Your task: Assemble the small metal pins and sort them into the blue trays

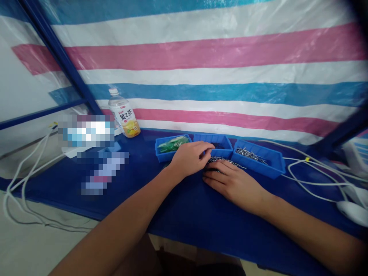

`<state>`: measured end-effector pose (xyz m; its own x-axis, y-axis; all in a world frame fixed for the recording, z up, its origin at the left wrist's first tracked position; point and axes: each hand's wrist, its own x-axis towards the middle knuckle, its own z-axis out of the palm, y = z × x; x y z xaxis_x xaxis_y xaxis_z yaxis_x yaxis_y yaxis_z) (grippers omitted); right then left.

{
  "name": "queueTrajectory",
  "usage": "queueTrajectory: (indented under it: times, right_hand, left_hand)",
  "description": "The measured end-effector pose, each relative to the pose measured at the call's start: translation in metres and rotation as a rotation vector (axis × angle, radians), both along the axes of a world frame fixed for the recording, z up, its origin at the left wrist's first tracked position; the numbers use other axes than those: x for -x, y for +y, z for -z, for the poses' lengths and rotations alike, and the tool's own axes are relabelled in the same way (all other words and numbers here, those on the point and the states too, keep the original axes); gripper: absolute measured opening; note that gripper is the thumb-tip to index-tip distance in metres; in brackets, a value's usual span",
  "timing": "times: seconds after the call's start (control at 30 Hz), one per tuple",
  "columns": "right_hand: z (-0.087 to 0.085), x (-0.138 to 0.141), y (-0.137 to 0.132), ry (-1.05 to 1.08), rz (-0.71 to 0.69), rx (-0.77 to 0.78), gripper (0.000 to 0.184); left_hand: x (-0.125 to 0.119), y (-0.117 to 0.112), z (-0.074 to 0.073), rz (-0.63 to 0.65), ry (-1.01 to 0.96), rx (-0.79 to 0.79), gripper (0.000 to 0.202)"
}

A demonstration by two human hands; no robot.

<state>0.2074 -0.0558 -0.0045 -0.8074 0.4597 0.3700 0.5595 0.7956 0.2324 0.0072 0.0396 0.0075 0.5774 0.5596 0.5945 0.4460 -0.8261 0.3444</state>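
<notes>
Loose metal pins (227, 160) piled on desk (186, 214) near back edge, before blue trays (258, 168); left hand (189, 157) curled over pile, grip unclear; right hand (234, 184) flat, fingers straight, holding nothing, beside pile

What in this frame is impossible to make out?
Head view:
Whether the left hand holds anything: its curled fingers hide it.
Contents of the middle tray: covered by that hand.
Metal parts by the right hand: too small to identify.
Patch beside the bottle: pixelated.
White object, right edge: cut off.
</notes>
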Motion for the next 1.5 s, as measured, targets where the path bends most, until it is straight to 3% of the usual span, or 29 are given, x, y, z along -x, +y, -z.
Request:
queueTrajectory:
  times: [0.33,0.53,0.7,0.83,1.0,1.17,1.5]
  right_hand:
    - [0.007,-0.003,0.0,0.129,0.041,0.068,0.021]
    - [0.006,-0.012,0.003,0.259,0.138,0.091,0.025]
    - [-0.006,-0.022,0.003,0.478,0.203,0.135,0.033]
    - [-0.011,-0.03,0.002,0.662,0.275,0.159,0.018]
    - [-0.002,-0.038,0.004,0.961,0.353,0.331,0.006]
    - [0.006,-0.037,0.004,1.071,0.368,0.471,0.011]
    - [0.002,-0.031,0.002,1.047,0.414,0.498,0.016]
  left_hand:
    - [0.001,0.005,0.008,0.018,-0.036,-0.017,0.025]
    - [0.002,0.006,0.009,0.054,-0.071,0.008,0.023]
    - [0.003,0.001,0.006,0.125,-0.098,0.079,0.027]
    - [0.0,-0.004,0.005,0.23,-0.088,0.102,0.031]
    - [-0.005,-0.008,0.005,0.33,-0.081,0.172,0.021]
    - [-0.008,-0.01,0.003,0.315,-0.14,0.309,0.018]
    - [-0.011,-0.014,0.002,0.222,-0.22,0.378,0.02]
